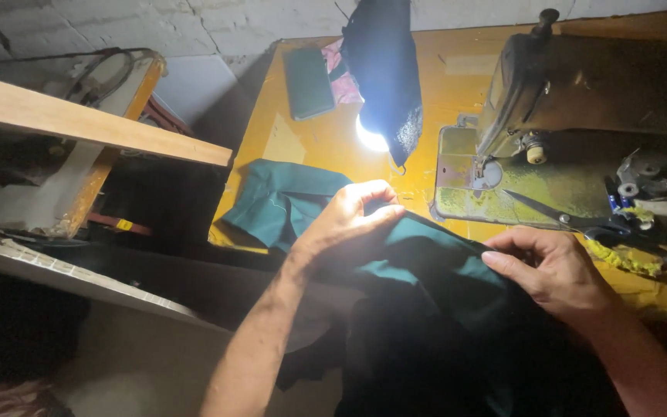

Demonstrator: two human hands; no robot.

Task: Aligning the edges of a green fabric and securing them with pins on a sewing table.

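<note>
Fabric, dark teal (426,262), lies draped across the near edge of the yellow table (457,85), its long axis running from the far left, where a loose end spreads flat on the tabletop beyond the left fingers, to the near right, where it falls off toward the person's lap into shadow. A raised fold or seam edge runs between the two hands. The left hand (349,220) rests on top of the cloth with its fingers curled together, pinching the fold under the fingertips. The right hand (557,266) grips the same fold a little further along, thumb pressed against forefinger with the cloth clamped between them. Just beyond the right fingers lie black-handled scissors (580,220), blades pointing left, on the worn bed of a sewing machine (534,116). Beyond the left fingers a small bright lamp (370,139) shines, with a dark cloth (384,62) hanging over it. Further left of that, a dark green flat case (308,81) lies beside a pink scrap (341,77).
</note>
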